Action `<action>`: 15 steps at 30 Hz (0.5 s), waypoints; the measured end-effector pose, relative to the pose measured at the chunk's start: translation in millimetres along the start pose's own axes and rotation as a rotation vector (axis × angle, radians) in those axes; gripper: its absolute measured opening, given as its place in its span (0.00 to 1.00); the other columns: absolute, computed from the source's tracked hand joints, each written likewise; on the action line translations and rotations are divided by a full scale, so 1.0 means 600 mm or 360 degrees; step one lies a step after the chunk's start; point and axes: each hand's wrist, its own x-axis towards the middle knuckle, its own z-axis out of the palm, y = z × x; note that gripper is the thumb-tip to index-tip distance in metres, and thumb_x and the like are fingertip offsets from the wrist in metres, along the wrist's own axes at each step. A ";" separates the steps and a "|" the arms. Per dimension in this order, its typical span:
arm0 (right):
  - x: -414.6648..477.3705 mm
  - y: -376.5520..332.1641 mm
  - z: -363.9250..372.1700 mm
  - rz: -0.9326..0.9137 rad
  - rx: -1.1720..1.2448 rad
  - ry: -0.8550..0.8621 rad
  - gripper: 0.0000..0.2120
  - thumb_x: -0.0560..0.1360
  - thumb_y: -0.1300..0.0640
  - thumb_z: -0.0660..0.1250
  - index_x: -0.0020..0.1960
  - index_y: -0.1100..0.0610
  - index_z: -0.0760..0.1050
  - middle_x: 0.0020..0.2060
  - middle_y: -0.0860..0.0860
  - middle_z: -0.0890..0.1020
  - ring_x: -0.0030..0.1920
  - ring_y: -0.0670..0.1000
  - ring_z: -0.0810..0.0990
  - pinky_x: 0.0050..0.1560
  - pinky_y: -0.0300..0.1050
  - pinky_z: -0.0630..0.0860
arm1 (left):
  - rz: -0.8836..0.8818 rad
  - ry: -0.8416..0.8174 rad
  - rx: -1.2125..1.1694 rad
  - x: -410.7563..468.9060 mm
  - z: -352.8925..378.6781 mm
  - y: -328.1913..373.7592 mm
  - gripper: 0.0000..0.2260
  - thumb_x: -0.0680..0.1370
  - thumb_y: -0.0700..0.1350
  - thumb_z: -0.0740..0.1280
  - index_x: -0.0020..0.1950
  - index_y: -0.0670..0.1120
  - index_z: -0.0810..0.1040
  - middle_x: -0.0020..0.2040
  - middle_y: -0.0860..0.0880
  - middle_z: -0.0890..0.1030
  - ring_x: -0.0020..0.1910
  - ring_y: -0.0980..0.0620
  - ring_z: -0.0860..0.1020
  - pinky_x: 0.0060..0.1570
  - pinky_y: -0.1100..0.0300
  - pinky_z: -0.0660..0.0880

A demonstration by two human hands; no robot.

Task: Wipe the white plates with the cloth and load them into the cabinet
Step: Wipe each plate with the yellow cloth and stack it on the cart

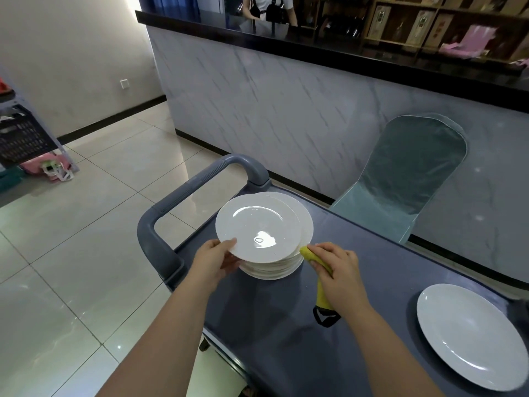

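A stack of several white plates [274,269] stands on the grey cart top [286,325]. My left hand [216,257] grips the near-left rim of the top plate [257,227], which sits shifted left and slightly lifted off the stack. My right hand [336,270] holds a yellow cloth [322,293] beside the stack's right edge, the cloth's tip near the rim. A single white plate [466,336] lies on the cart at the right.
The cart's grey handle [183,196] curves at the left end. A chair with a teal cover [406,179] stands behind the cart against a marble-fronted counter [286,110]. A person stands behind the counter. Shelving with crates [23,138] is at the far left on the tiled floor.
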 end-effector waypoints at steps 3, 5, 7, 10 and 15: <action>-0.001 0.000 0.001 0.0013 0.0008 0.0014 0.12 0.78 0.54 0.67 0.61 0.48 0.80 0.52 0.35 0.74 0.51 0.43 0.62 0.53 0.25 0.61 | -0.0006 -0.0110 -0.0149 -0.013 0.009 -0.008 0.06 0.78 0.33 0.66 0.51 0.41 0.72 0.50 0.40 0.79 0.41 0.45 0.80 0.34 0.56 0.81; 0.000 -0.004 0.001 0.0018 0.0030 0.0025 0.12 0.77 0.53 0.67 0.60 0.48 0.80 0.52 0.36 0.75 0.51 0.45 0.63 0.54 0.25 0.61 | 0.0111 -0.0068 -0.0115 -0.016 0.014 0.004 0.06 0.79 0.34 0.64 0.51 0.43 0.71 0.51 0.41 0.79 0.43 0.45 0.80 0.35 0.54 0.81; 0.003 -0.013 -0.003 0.0004 0.0061 0.0034 0.14 0.77 0.49 0.65 0.60 0.48 0.80 0.51 0.35 0.75 0.51 0.46 0.64 0.53 0.28 0.62 | 0.0207 -0.0033 -0.0056 -0.018 0.021 0.028 0.05 0.79 0.36 0.63 0.51 0.45 0.71 0.52 0.42 0.78 0.45 0.43 0.80 0.33 0.53 0.81; 0.010 -0.024 -0.010 -0.0055 0.0101 0.0078 0.17 0.76 0.47 0.62 0.60 0.50 0.80 0.52 0.38 0.76 0.51 0.47 0.65 0.54 0.27 0.62 | 0.0373 0.0027 0.0185 -0.019 0.035 0.080 0.05 0.79 0.38 0.62 0.50 0.48 0.71 0.54 0.41 0.78 0.47 0.41 0.80 0.31 0.52 0.80; 0.017 -0.026 -0.019 -0.0121 0.0066 0.0135 0.14 0.76 0.50 0.65 0.60 0.50 0.81 0.54 0.43 0.79 0.51 0.50 0.66 0.55 0.34 0.64 | 0.0717 0.0007 0.0671 -0.039 0.069 0.165 0.06 0.78 0.40 0.63 0.45 0.52 0.72 0.45 0.46 0.80 0.40 0.47 0.80 0.28 0.58 0.77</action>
